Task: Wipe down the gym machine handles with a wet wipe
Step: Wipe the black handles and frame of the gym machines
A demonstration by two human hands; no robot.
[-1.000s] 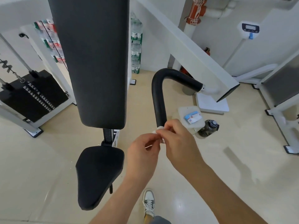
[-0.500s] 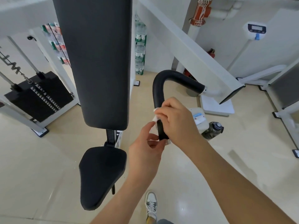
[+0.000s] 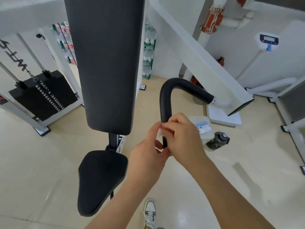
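A black curved machine handle (image 3: 166, 98) rises in the middle of the view and bends right to a white arm (image 3: 219, 101). A small white wet wipe (image 3: 160, 134) is pressed against the handle's lower straight part. My right hand (image 3: 183, 136) curls round the handle over the wipe from the right. My left hand (image 3: 148, 152) comes up from below on the left, its fingertips pinching the wipe's left edge. The lower end of the handle is hidden behind both hands.
A tall black back pad (image 3: 105, 63) and black seat (image 3: 100, 180) stand left of the handle. A weight stack (image 3: 42, 96) is at far left. On the floor to the right lie a wipes pack (image 3: 203, 128), a dark bottle (image 3: 218, 140) and a white scale (image 3: 222, 116).
Both hands went from folding the wipe below the handle to wrapping it on the handle. My left hand has risen to the wipe's left edge.
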